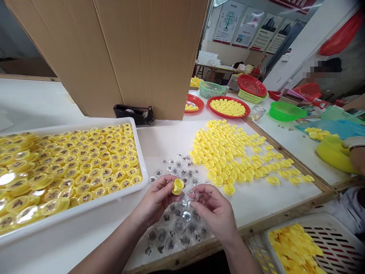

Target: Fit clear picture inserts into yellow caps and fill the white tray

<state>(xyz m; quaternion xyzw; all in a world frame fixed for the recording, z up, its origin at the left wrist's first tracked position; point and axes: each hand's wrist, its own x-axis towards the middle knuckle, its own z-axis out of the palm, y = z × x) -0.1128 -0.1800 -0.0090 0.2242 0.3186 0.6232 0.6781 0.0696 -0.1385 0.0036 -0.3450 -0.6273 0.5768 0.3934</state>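
Observation:
Between the thumb and fingers of my left hand [161, 196] is a small yellow cup [178, 186], its round opening turned up toward me. My right hand [212, 207], just to its right, pinches a clear round disc [194, 195] close to the cup but apart from it. Below both hands, clear domed discs with dark printed figures [179, 224] lie spread on the white table. Beyond them to the right is a large spread of yellow cups [225, 152]. At the left, a white tray [141, 161] holds rows of yellow cups with printed clear tops.
A black tape dispenser [134, 115] stands before a tall cardboard box [142, 57]. Red plates [247, 111] of yellow pieces are behind. A wooden strip [291, 158] edges the table. At lower right sits a white basket [336, 243]; another person's arm [357, 156] is at far right.

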